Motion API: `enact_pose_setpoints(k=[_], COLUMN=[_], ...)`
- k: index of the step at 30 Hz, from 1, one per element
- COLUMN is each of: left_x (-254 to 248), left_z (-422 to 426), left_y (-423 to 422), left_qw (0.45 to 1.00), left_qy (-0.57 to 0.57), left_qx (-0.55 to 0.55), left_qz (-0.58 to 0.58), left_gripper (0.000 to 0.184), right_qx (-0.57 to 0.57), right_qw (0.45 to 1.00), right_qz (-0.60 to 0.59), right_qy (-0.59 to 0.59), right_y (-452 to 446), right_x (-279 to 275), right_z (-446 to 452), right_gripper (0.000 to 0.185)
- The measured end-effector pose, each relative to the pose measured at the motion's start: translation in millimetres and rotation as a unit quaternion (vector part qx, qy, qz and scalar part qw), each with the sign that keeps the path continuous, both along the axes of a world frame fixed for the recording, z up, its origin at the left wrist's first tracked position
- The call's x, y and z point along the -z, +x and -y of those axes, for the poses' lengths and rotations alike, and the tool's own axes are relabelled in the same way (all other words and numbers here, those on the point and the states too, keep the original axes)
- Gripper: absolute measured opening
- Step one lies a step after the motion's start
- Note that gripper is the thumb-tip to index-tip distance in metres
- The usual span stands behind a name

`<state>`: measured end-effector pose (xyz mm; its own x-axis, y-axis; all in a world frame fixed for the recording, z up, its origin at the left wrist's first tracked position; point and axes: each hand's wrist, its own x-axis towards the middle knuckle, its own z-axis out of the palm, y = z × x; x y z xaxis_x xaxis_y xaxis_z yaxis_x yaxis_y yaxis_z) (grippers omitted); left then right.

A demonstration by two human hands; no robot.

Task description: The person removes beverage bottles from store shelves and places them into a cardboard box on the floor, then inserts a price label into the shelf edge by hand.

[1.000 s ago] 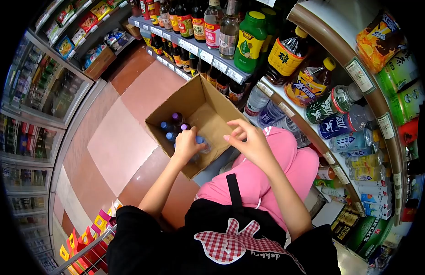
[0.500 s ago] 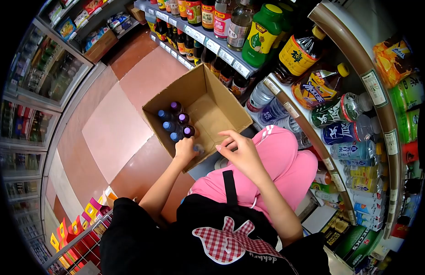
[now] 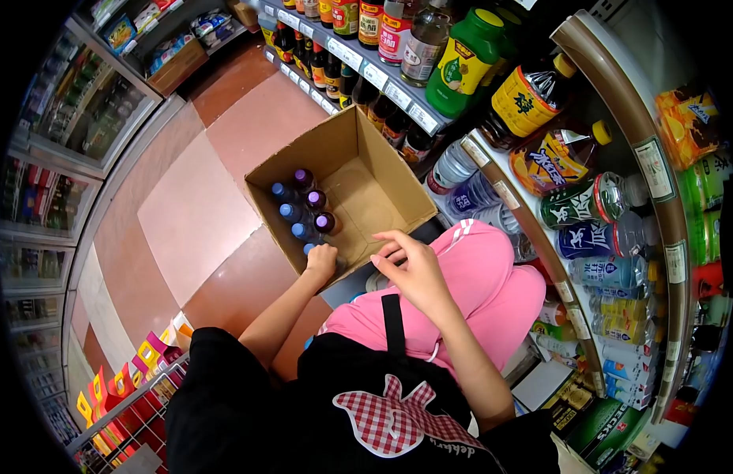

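Note:
An open cardboard box point(image 3: 390, 170) stands on the floor in front of my knees. Inside, along its left wall, are several bottles: a row with blue caps such as the bottle point(image 3: 290, 212), and beside it dark bottles with purple caps such as the bottle point(image 3: 325, 223). My left hand point(image 3: 322, 259) is down in the near corner of the box, its fingers closed around the top of a blue-capped bottle point(image 3: 309, 248), mostly hidden by the hand. Over the box's near right edge hovers my right hand point(image 3: 412, 268), fingers loosely bent and apart, holding nothing.
To the right, a curved shelf point(image 3: 532, 229) holds drink bottles lying at a slant. Sauce bottles line the shelf point(image 3: 382, 83) behind the box. A wire basket point(image 3: 137, 411) with colourful packets is at lower left. Glass-door fridges point(image 3: 82, 118) run along the left.
My left hand has shifted slightly down and right, and a blue cap now shows beside its fingers. The right hand stays almost where it was. The view has tilted a little.

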<state>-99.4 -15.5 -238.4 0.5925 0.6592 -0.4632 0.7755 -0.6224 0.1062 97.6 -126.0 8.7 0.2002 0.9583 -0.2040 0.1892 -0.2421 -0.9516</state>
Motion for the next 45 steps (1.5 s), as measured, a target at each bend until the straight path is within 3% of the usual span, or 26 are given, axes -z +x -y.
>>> enact_pose_setpoints(k=[14,26,30,32,36,40,45], left_x=[24,-7,-54,-70,-159,-257,-354], left_z=[0,-2,-10,-14,-23,-12,15], left_y=[3,10,25,27,53,84,129], left_qw=[0.997,0.994,0.997,0.998,0.983,0.923,0.840], left_qy=[-0.042,-0.038,-0.019,0.030,0.057,0.098,0.110], left_qx=[0.032,-0.007,-0.043,-0.049,-0.063,-0.051,-0.012], left_qz=[-0.047,-0.101,-0.064,0.014,0.162,0.368,0.532], left_gripper=[0.016,0.018,0.019,0.011,0.009,0.012,0.010], right_qx=[-0.017,-0.038,-0.027,-0.023,0.006,0.060,0.148], right_qw=[0.999,0.998,0.998,0.997,0.996,0.987,0.961], right_qz=[0.034,0.053,0.055,0.070,0.067,0.069,0.073], right_qy=[0.007,0.011,0.022,0.026,0.065,0.135,0.223], right_y=[-10,-12,-12,-11,-5,9,33], right_x=[9,9,9,4,-19,-66,-135], right_z=[-1,0,1,1,0,6,30], right_gripper=[0.034,0.036,0.035,0.034,0.032,0.032,0.035])
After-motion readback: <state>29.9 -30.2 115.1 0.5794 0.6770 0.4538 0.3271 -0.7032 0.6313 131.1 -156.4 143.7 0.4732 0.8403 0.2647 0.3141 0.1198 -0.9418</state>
